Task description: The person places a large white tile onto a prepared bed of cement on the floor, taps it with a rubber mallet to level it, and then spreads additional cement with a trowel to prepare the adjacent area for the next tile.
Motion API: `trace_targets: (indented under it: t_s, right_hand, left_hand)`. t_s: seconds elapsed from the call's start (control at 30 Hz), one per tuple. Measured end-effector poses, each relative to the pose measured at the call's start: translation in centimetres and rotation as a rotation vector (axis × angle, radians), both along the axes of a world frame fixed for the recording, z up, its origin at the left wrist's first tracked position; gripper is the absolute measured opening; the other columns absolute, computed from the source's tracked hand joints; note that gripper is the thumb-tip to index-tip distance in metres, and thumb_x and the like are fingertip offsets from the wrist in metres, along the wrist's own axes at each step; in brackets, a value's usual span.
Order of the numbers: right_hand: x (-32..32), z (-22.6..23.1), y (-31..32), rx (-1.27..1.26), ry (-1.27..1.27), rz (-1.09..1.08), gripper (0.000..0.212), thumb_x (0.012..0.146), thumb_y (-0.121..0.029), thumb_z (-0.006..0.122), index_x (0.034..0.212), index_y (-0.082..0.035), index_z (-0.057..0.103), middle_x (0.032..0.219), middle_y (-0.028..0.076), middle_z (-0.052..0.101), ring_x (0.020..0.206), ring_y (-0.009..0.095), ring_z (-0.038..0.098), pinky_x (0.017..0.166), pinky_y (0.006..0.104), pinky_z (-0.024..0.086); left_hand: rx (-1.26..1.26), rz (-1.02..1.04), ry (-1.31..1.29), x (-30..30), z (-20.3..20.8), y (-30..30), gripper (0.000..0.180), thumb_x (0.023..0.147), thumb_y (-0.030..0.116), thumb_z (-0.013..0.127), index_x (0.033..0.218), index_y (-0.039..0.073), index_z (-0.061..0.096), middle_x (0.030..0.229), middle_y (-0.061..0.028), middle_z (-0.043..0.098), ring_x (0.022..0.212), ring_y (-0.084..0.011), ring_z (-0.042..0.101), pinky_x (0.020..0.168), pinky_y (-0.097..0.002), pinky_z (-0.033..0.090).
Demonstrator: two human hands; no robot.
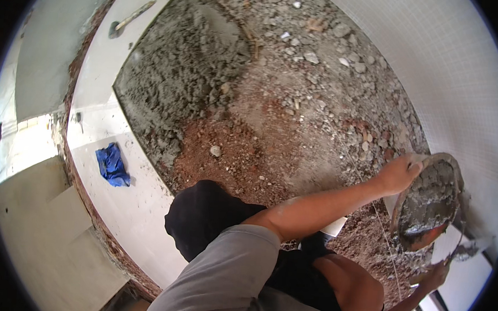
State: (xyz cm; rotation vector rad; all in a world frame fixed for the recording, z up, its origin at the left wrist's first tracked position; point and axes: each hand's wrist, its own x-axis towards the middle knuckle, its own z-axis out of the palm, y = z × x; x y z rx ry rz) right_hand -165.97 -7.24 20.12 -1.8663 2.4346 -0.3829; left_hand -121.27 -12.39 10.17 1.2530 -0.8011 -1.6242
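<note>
Grey sleeve (225, 278), left hand (400, 173) gripping mortar pan (429, 201), right hand (435, 276) gripping trowel (462, 252)

Grey mortar (429, 201) in orange-rimmed pan (419, 240) (blue rag (112, 164) on white tile (139, 206))

Left hand (401, 172) tips mortar pan (429, 201); right hand (435, 276) scrapes.

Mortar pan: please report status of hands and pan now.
Left hand grips rim of mortar pan, tilted, full of grey mortar. Right hand holds trowel below it. String line crosses nearby.
</note>
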Motion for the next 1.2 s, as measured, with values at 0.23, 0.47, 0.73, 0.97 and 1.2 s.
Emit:
trace_targets:
  t_s: [0.23,0.47,0.73,0.97,1.2]
  right_hand:
    - [8.6,6.4,3.2,0.018,-0.021,-0.072,0.016,0.09,-0.011,0.056,0.101,0.001,0.059,0.092,0.01,0.059,0.083,0.017,0.054,0.074,0.0303,0.046]
    - [17.9,13.2,1.7,0.581,0.037,-0.018,0.023,0.09,-0.015,0.054,0.108,-0.002,0.058,0.096,0.011,0.058,0.072,0.021,0.063,0.064,0.0321,0.055]
    - [25.3,4.5,-3.4,1.038,-0.067,0.302,0.031,0.085,-0.019,0.054,0.107,0.002,0.055,0.097,0.023,0.063,0.085,0.029,0.065,0.073,0.0437,0.054]
    - [25.4,2.4,-0.8,0.91,-0.445,0.12,0.034,0.08,-0.028,0.06,0.093,0.004,0.055,0.077,0.018,0.063,0.068,0.024,0.062,0.064,0.0411,0.05]
    - [26.3,2.5,0.8,0.789,-0.644,-0.013,0.034,0.081,-0.026,0.062,0.098,0.003,0.058,0.075,0.012,0.063,0.061,0.019,0.061,0.059,0.0355,0.05]
  left_hand:
    - [-0.235,-0.019,-0.456,0.3,-1.8,-0.3,0.028,0.098,0.02,0.045,0.117,0.001,0.054,0.112,-0.0159,0.055,0.099,-0.027,0.056,0.086,-0.0406,0.047]
    - [-0.294,0.181,0.02,-2.8,0.3,0.7,0.053,0.101,0.04,0.025,0.132,-0.002,0.037,0.133,-0.0161,0.039,0.121,-0.0276,0.038,0.102,-0.0388,0.031]
    - [-0.397,0.128,-0.065,-3.4,0.1,0.3,0.063,0.1,0.046,0.014,0.142,-0.002,0.018,0.147,-0.0171,0.017,0.136,-0.0284,0.016,0.111,-0.0384,0.013]
    - [-0.456,0.067,-0.203,-2.8,-0.3,0.1,0.074,0.098,0.053,0.007,0.148,-0.002,0.007,0.156,-0.0192,0.003,0.144,-0.0315,0.002,0.117,-0.0396,0.003]
    - [-0.499,-0.107,-0.576,-2.0,1.0,0.3,0.074,0.096,0.056,0.008,0.148,0.004,0.018,0.154,-0.0162,0.019,0.144,-0.0354,0.006,0.112,-0.0547,-0.003]
